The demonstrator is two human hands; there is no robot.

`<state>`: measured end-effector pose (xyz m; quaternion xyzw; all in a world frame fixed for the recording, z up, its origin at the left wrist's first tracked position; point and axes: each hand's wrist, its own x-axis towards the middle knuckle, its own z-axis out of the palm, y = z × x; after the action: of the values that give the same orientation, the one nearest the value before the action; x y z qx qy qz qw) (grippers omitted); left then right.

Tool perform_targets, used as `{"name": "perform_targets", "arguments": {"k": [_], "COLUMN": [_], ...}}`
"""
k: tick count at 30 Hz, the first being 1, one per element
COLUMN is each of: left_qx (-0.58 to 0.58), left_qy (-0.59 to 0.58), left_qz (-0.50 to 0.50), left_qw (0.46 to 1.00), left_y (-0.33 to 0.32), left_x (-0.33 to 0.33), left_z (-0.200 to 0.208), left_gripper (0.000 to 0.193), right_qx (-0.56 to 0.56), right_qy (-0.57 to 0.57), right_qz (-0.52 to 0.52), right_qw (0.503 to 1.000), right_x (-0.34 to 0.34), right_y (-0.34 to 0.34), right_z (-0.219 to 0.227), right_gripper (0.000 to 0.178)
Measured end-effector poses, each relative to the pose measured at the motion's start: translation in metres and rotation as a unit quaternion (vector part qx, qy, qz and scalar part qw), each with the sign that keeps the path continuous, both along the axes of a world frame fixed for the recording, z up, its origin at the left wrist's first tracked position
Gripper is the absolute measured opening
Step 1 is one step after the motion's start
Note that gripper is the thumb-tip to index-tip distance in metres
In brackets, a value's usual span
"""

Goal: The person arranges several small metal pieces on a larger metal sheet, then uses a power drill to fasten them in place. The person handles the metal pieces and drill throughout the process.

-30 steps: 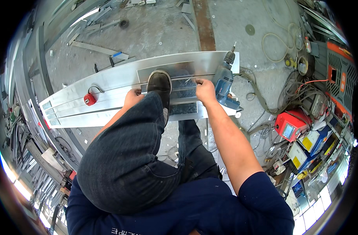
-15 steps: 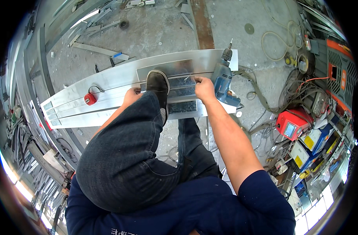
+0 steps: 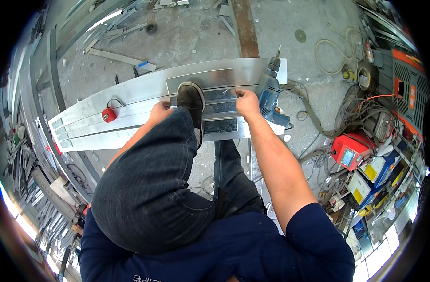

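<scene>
A long silver metal panel lies crosswise before me, with shiny, mirror-like metal plates on it. My shoe presses on the middle of one narrow metal plate. At that plate's right end, my right hand is closed, thumb and fingers pinching the edge. My left hand is closed at the left end, its fingers partly hidden by the plate and my knee. Another shiny plate lies nearer to me. Just right of my right hand, a blue power drill rests on the panel, bit pointing away.
A red tape measure sits on the panel's left part. Metal offcuts lie on the concrete floor beyond. At right are tangled cables, a red machine with a screen and an orange-grey machine. Metal bars line the left.
The view has shifted very slightly. Both hands and the shoe stay at the same places on the plate.
</scene>
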<state>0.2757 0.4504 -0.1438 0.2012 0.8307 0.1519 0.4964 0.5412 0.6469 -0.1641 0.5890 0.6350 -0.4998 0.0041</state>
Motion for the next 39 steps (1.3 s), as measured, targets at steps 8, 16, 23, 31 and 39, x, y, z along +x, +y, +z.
{"name": "perform_targets", "arguments": {"k": [8,16,23,31,39], "left_qx": [-0.003,0.086,0.049,0.069,0.059], "left_qy": [0.001,0.105,-0.059,-0.108,-0.074], "left_qz": [-0.009,0.01,0.112,0.144,0.129], "left_qw": [1.0,0.991,0.991,0.981,0.987], "left_y": [-0.004,0.02,0.044,0.047,0.043], "left_x": [-0.005,-0.022,-0.028,-0.032,-0.032], "left_z": [-0.007,-0.011,-0.001,0.002,-0.004], "left_gripper": [0.053,0.047,0.05,0.05,0.05], "right_qx": [0.009,0.132,-0.106,-0.144,-0.132], "right_qy": [0.009,0.002,0.039,0.03,0.022], "right_qz": [0.026,0.081,0.023,0.026,0.048], "right_qw": [1.0,0.988,0.993,0.989,0.99], "right_x": [-0.004,-0.02,-0.03,-0.031,-0.034], "right_y": [0.002,0.036,0.06,0.065,0.066], "right_z": [0.012,0.006,0.0,0.003,0.013], "right_gripper": [0.034,0.032,0.045,0.049,0.05]}}
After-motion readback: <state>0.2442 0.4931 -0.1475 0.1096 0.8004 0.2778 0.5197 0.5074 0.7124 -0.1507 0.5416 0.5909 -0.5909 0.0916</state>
